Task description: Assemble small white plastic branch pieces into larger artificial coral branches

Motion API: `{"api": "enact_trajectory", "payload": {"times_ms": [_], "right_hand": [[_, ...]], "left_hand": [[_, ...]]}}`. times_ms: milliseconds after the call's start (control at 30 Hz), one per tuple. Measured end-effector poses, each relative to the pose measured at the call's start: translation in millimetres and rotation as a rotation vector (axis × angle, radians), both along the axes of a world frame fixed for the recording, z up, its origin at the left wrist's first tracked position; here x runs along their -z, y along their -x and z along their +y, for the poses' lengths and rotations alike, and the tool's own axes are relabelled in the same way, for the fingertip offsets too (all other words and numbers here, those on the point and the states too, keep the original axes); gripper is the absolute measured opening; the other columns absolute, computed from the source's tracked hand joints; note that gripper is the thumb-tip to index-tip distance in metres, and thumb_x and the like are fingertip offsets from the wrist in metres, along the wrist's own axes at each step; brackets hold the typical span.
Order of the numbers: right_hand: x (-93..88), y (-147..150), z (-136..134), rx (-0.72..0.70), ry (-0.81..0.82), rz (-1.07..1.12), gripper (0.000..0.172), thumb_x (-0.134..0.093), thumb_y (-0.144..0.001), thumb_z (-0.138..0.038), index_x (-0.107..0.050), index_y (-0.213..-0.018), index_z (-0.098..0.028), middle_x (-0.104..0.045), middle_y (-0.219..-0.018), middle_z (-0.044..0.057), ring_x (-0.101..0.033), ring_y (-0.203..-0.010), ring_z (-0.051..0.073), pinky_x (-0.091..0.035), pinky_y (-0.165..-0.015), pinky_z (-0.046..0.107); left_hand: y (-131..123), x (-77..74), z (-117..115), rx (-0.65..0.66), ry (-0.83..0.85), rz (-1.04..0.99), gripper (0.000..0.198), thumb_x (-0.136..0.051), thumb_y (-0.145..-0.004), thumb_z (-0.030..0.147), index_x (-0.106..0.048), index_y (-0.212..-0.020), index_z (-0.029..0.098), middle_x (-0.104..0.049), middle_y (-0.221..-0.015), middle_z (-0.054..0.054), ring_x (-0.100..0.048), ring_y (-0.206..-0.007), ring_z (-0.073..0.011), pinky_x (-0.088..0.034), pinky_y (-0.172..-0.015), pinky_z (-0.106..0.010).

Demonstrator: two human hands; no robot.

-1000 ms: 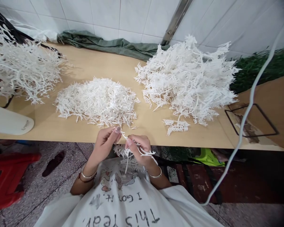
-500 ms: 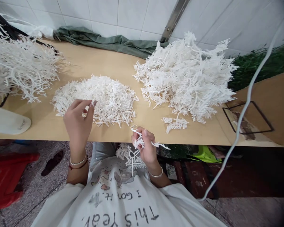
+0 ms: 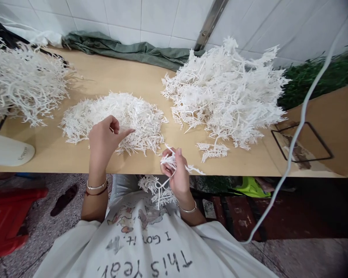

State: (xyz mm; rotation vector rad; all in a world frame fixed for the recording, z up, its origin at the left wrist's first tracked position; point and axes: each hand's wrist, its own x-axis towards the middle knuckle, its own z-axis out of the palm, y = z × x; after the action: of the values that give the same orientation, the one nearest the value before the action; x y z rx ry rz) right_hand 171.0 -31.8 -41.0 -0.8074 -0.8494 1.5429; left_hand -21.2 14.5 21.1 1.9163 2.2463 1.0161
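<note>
1. The left hand (image 3: 103, 141) hangs over the near side of the heap of short white pieces (image 3: 136, 114), thumb and fingers parted, nothing visible between them; the right hand (image 3: 178, 175), lower and to its right, grips a white branched stem (image 3: 170, 160), whose ends poke out past the fingers.
2. The stem could snag on the white cluster (image 3: 164, 197) at the lap, just below the right hand, since both are forked; a loose grip might drop it over the edge of the table (image 3: 139, 165); a low sweep of the left hand could scatter the heap.
3. Beyond and right of the right hand lies a larger white pile (image 3: 226, 96), with a small sprig (image 3: 214, 150) nearer; left of the left hand are a white cylinder (image 3: 10, 150) and a tangled pile (image 3: 26, 81); green cloth (image 3: 127, 50) lies beyond both hands; a pale cable (image 3: 291, 154), well right of them, would obstruct a reach that way.
</note>
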Motion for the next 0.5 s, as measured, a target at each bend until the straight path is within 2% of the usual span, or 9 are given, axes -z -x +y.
{"api": "enact_trajectory", "payload": {"times_ms": [67,133,200,267,333,400,500], "right_hand": [[-1.5,1.1,1.0,-0.027,0.029,0.056,0.06,-0.045,-0.077,-0.076,-0.044,-0.078,-0.016,-0.03,-0.054,-0.006,-0.022,-0.039,0.001,-0.013,-0.04,0.019],[-3.0,2.6,1.6,-0.064,0.05,0.103,0.062,-0.045,-0.074,-0.079,-0.043,-0.081,-0.017,-0.029,-0.054,-0.007,-0.024,-0.039,0.002,-0.016,-0.041,0.019],[-3.8,4.6,2.0,-0.081,0.042,0.122,0.063,-0.044,-0.075,-0.079,-0.043,-0.083,-0.017,-0.031,-0.057,-0.006,-0.028,-0.041,0.003,-0.021,-0.043,0.019],[-3.3,6.8,2.0,-0.067,0.013,0.126,0.06,-0.042,-0.078,-0.077,-0.046,-0.084,-0.017,-0.037,-0.063,-0.004,-0.034,-0.044,0.003,-0.027,-0.045,0.02],[-1.7,9.1,1.3,-0.029,-0.017,0.123,0.057,-0.042,-0.081,-0.073,-0.05,-0.087,-0.017,-0.044,-0.073,0.0,-0.042,-0.053,0.005,-0.035,-0.052,0.022],[0.7,10.9,0.2,-0.003,-0.026,0.119,0.054,-0.042,-0.083,-0.07,-0.054,-0.096,-0.019,-0.049,-0.086,0.003,-0.049,-0.067,0.008,-0.043,-0.061,0.024],[4.4,12.1,-1.7,-0.003,-0.057,0.108,0.055,-0.038,-0.085,-0.07,-0.054,-0.107,-0.022,-0.052,-0.102,0.006,-0.054,-0.086,0.013,-0.048,-0.074,0.027]], "left_hand": [[-1.3,-0.4,-2.6,0.056,0.018,-0.055,0.042,-0.079,-0.064,0.042,-0.05,-0.081,0.017,-0.054,-0.068,0.004,-0.038,-0.054,-0.0046,-0.029,-0.056,-0.021],[-5.8,0.4,-7.6,0.107,-0.014,-0.121,0.037,-0.074,-0.07,0.038,-0.051,-0.091,0.018,-0.056,-0.076,0.003,-0.038,-0.054,-0.0033,-0.031,-0.056,-0.02],[-15.2,2.6,-16.7,0.175,-0.131,-0.2,0.024,-0.064,-0.081,0.036,-0.053,-0.089,0.017,-0.054,-0.074,0.003,-0.038,-0.054,-0.0027,-0.031,-0.055,-0.019],[-29.1,6.7,-29.4,0.312,-0.23,-0.275,0.017,-0.054,-0.089,0.033,-0.055,-0.084,0.016,-0.052,-0.07,0.002,-0.04,-0.056,-0.0034,-0.031,-0.055,-0.019],[-44.9,12.9,-42.6,0.515,-0.201,-0.312,0.013,-0.055,-0.088,0.029,-0.057,-0.086,0.016,-0.055,-0.073,0.0,-0.046,-0.063,-0.0049,-0.034,-0.059,-0.018],[-58.8,20.6,-52.2,0.657,-0.13,-0.3,0.017,-0.063,-0.082,0.028,-0.057,-0.093,0.016,-0.058,-0.082,-0.001,-0.049,-0.07,-0.0061,-0.038,-0.064,-0.019],[-69.6,31.1,-56.1,0.7,-0.104,-0.351,0.014,-0.062,-0.083,0.025,-0.057,-0.093,0.015,-0.057,-0.085,-0.002,-0.049,-0.07,-0.0062,-0.039,-0.065,-0.019]]}}
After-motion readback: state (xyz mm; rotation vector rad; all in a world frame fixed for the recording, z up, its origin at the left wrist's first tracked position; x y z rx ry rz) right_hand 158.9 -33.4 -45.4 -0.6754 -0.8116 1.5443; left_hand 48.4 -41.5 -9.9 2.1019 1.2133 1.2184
